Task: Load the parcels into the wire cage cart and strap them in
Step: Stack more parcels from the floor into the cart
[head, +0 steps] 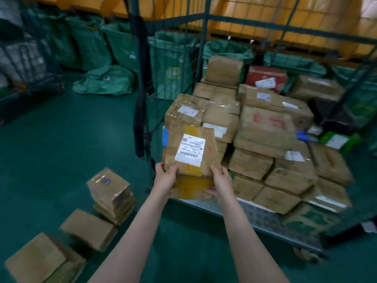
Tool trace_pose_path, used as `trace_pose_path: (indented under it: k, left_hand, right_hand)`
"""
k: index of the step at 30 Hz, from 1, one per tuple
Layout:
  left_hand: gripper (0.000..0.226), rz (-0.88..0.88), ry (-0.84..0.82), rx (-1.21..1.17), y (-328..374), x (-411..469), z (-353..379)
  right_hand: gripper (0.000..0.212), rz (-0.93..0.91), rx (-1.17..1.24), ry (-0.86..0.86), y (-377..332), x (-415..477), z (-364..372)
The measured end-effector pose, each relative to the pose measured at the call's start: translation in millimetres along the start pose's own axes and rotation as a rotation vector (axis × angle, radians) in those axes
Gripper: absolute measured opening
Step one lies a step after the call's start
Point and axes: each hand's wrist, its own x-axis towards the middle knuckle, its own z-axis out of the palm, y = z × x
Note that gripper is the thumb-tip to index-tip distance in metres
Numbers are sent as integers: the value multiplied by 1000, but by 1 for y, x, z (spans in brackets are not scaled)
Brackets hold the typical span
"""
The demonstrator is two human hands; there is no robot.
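Both hands grasp one brown parcel (191,152) by its near end: the left hand (164,177) clenches the near left corner, the right hand (221,180) the near right corner, fingers curled under. The parcel is tilted, white label up, over the front left corner of the wire cage cart (206,203). The cart's front side stands open; its near edge shows a bare strip of deck just below the parcel. Behind that, stacked boxes (263,131) fill the cart from the back to the right side, several layers high. A dark strap (140,111) hangs down the front left post. On the green floor (61,139) left of the cart lie three more piles of parcels (111,193), with open floor around them. Green sacks (120,43) line the far wall.
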Motion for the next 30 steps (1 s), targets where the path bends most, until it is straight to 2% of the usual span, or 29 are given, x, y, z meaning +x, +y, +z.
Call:
trace_pose_path:
  k: [13, 20, 30]
  left_hand:
    - [50, 68, -308, 153, 28, 9, 165]
    - [50, 127, -518, 230, 68, 24, 272]
    - [51, 202, -708, 295, 101, 40, 386]
  right_hand:
    - [42, 8, 226, 309, -20, 53, -143]
    - [54, -35, 360, 530, -58, 92, -222]
    - [50, -51, 464, 717, -87, 149, -302]
